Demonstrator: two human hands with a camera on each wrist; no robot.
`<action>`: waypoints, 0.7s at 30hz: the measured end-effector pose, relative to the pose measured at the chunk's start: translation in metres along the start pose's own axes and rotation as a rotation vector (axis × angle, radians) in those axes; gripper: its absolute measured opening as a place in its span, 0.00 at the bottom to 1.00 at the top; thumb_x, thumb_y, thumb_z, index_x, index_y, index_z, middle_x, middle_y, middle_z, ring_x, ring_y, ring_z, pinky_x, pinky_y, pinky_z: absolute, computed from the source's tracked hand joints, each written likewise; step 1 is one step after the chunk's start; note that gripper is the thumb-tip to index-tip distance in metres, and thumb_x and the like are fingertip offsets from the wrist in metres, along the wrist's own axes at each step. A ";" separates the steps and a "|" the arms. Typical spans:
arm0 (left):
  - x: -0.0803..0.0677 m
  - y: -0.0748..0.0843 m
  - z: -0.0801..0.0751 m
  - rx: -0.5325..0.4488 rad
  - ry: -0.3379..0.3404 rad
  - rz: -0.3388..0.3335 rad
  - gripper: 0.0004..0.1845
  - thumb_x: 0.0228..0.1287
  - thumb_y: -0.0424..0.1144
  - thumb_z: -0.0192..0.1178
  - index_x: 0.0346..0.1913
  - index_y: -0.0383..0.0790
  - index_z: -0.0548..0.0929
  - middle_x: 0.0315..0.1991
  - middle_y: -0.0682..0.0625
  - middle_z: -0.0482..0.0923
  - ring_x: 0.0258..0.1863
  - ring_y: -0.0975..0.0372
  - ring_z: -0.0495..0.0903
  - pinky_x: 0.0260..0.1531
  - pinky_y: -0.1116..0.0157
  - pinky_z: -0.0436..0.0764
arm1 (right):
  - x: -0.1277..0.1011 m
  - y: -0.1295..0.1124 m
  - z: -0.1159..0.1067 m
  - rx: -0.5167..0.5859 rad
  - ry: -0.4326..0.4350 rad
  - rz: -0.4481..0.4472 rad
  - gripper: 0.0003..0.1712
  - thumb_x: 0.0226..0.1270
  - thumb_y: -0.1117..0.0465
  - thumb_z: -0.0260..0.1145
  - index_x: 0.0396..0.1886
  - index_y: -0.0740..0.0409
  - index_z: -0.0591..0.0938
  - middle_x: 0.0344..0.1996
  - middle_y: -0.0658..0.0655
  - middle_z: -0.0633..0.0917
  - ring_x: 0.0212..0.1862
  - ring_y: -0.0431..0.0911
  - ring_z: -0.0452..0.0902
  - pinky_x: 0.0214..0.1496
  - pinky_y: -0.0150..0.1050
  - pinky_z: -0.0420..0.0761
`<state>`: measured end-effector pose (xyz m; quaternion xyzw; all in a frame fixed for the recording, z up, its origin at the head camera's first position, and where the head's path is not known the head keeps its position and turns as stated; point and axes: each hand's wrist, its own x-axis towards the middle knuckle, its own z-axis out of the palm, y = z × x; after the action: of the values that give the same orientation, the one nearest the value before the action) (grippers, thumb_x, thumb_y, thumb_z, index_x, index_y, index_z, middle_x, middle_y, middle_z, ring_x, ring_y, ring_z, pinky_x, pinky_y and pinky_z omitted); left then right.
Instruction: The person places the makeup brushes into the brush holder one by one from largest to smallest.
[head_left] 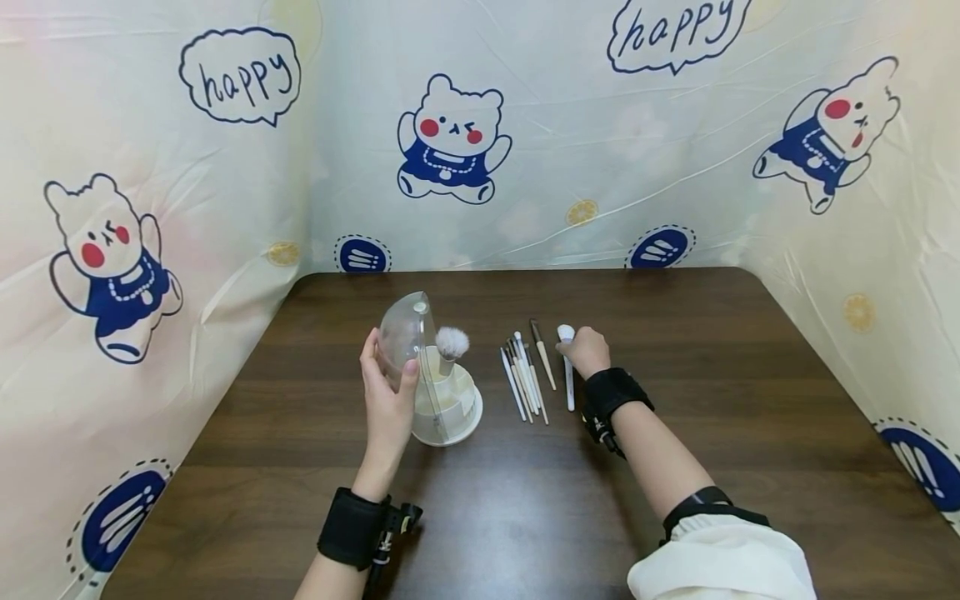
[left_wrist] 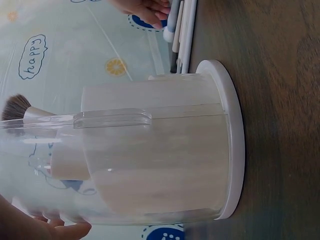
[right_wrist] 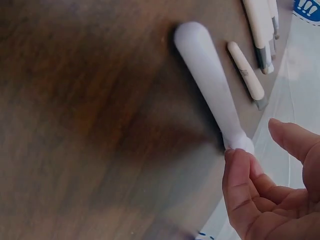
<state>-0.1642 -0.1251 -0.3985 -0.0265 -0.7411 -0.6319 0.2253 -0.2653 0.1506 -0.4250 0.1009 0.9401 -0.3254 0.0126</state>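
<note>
A round white makeup brush holder (head_left: 468,421) stands on the table with a clear domed cover (head_left: 401,329). My left hand (head_left: 387,408) grips this cover from the left, thumb in front and fingers round its far side. One fluffy makeup brush (head_left: 452,342) stands upright in the holder. To the right, my right hand (head_left: 588,352) is at the bristle end of a white-handled makeup brush (head_left: 570,387) lying on the table. In the right wrist view, bent fingers (right_wrist: 237,172) touch that brush's head, while the thumb stands apart from it.
Between the holder and the right hand lie several slim makeup brushes (head_left: 517,379) side by side, and one pale-handled brush (head_left: 546,367) with dark bristles. The dark wooden table (head_left: 495,517) is bordered by a printed curtain (head_left: 555,125) at the back and sides.
</note>
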 end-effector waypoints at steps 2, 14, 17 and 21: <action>0.000 0.000 0.000 -0.002 -0.002 -0.001 0.47 0.61 0.62 0.57 0.74 0.40 0.49 0.75 0.41 0.48 0.76 0.48 0.47 0.71 0.42 0.50 | 0.000 0.001 0.002 -0.003 0.003 0.001 0.18 0.64 0.58 0.65 0.18 0.62 0.74 0.12 0.51 0.66 0.18 0.44 0.63 0.22 0.34 0.63; 0.001 -0.003 0.000 0.007 -0.007 -0.007 0.47 0.62 0.62 0.56 0.74 0.41 0.50 0.76 0.43 0.48 0.76 0.50 0.47 0.72 0.43 0.50 | 0.000 0.001 0.003 -0.054 0.022 0.065 0.16 0.62 0.57 0.66 0.30 0.70 0.83 0.30 0.66 0.85 0.29 0.54 0.80 0.26 0.38 0.73; 0.001 -0.003 0.000 0.009 -0.009 -0.011 0.46 0.62 0.61 0.56 0.74 0.41 0.49 0.76 0.43 0.48 0.76 0.50 0.47 0.72 0.43 0.50 | 0.001 0.003 0.005 -0.063 0.027 0.074 0.16 0.61 0.57 0.67 0.32 0.70 0.83 0.35 0.68 0.86 0.34 0.57 0.82 0.28 0.40 0.76; 0.001 -0.003 -0.001 0.009 -0.009 -0.009 0.46 0.62 0.61 0.56 0.74 0.40 0.49 0.76 0.43 0.48 0.76 0.50 0.47 0.72 0.43 0.50 | 0.002 0.005 0.006 -0.073 0.026 0.065 0.17 0.61 0.59 0.68 0.39 0.71 0.82 0.38 0.70 0.85 0.36 0.58 0.83 0.33 0.44 0.80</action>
<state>-0.1656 -0.1264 -0.4005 -0.0251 -0.7450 -0.6296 0.2191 -0.2666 0.1510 -0.4328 0.1349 0.9477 -0.2890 0.0144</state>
